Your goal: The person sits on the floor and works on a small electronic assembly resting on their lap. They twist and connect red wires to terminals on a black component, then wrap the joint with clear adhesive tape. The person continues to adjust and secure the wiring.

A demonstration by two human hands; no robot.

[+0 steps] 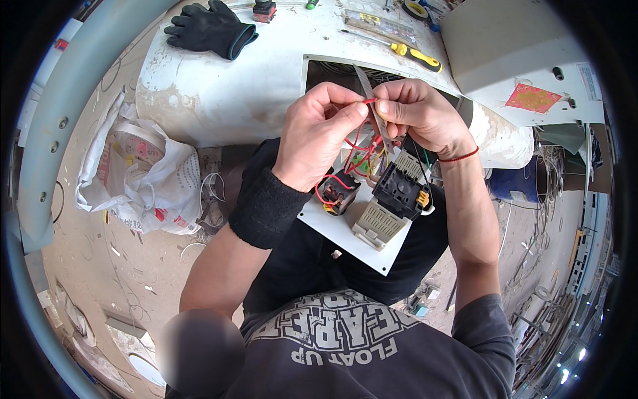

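A red wire point(370, 101) is pinched between the thumb and fingers of my left hand point(319, 132). Close against it, my right hand point(421, 114) grips a long thin metal blade point(366, 82), its thumb at the wire where wire and blade cross. Below both hands, a white mounting plate point(384, 262) lies tilted across my lap. It carries a black-and-beige electrical device point(398, 189) and a black switch body point(339, 192) with red wires attached. More red, yellow and green wires bunch under my fingers, partly hidden by them.
Beyond my hands, a white machine housing point(214, 95) has a rectangular opening with cables inside. On it lie a black glove point(209, 30), a yellow-and-black screwdriver point(416, 55) and tape point(414, 9). A white sack point(164, 184) stands left; a blue bucket point(516, 179) sits right.
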